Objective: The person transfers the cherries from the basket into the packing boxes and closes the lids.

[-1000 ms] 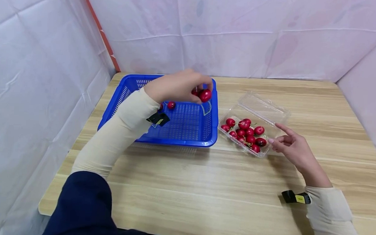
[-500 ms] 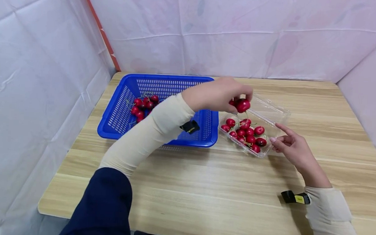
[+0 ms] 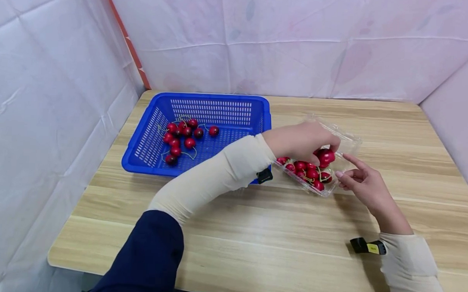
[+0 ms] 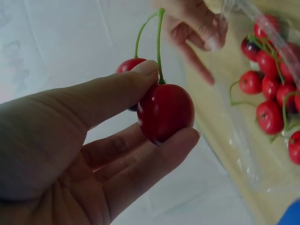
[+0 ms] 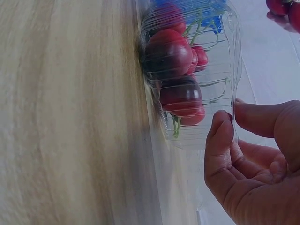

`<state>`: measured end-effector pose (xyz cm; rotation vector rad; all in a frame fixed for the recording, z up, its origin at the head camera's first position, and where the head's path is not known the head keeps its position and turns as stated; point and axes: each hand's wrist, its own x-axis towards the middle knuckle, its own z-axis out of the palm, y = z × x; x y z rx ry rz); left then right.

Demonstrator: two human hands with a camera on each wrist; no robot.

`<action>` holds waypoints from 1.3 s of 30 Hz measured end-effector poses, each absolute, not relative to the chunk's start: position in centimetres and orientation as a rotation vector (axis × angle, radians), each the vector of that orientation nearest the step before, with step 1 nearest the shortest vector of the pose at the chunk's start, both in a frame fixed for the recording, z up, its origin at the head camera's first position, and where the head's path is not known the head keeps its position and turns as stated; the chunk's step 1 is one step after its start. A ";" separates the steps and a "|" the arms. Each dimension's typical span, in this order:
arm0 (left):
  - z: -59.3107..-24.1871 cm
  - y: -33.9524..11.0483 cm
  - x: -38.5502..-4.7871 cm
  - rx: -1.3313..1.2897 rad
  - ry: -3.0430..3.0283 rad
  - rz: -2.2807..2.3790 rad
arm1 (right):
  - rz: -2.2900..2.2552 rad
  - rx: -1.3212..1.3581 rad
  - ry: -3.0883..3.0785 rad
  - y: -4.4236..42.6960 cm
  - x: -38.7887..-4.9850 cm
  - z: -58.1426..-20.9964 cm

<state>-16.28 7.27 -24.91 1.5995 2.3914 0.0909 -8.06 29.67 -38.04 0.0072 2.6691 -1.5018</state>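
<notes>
My left hand (image 3: 304, 140) pinches a pair of red cherries (image 4: 165, 112) joined by green stems, thumb on one side and fingers on the other. It is over the clear plastic box (image 3: 325, 193), where several cherries (image 3: 312, 173) lie in a pile. Part of that pile is hidden under the hand in the head view. At the box's right side, my right hand (image 3: 366, 185) pinches the thin rim between thumb and fingers, plain in the right wrist view. The box's hinged lid (image 3: 350, 143) lies folded back behind it.
Left of the box stands a blue plastic basket (image 3: 212, 96) with more stemmed cherries (image 3: 189, 142) gathered in its left half. Both rest on a wooden table (image 3: 231, 236). Pale cloth walls (image 3: 283, 62) rise behind and on both sides.
My left hand has carried the cherry pair rightward from over the basket, then lowered it over the box. The basket's cherries came into view. My right hand stays at the box rim.
</notes>
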 end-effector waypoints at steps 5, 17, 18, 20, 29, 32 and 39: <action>-26.1 8.6 -15.7 1.559 2.364 0.038 | -1.524 0.013 2.661 29.8 -8.0 -38.1; -28.6 9.9 -15.5 1.511 2.321 -0.027 | -1.536 0.000 2.659 29.9 -7.9 -38.2; -28.8 10.0 -15.4 1.503 2.314 -0.027 | -1.542 0.001 2.653 29.8 -7.9 -38.2; -29.1 10.1 -15.3 1.498 2.306 -0.022 | -1.547 0.001 2.648 29.8 -7.9 -38.2; -29.6 10.3 -15.1 1.500 2.306 -0.032 | -1.549 -0.004 2.654 29.8 -7.9 -38.1; -29.6 10.3 -15.1 1.495 2.313 -0.031 | -1.546 -0.001 2.662 29.8 -7.9 -38.1; -29.0 9.5 -15.2 1.555 2.370 -0.039 | -1.554 0.000 2.659 29.8 -7.9 -38.2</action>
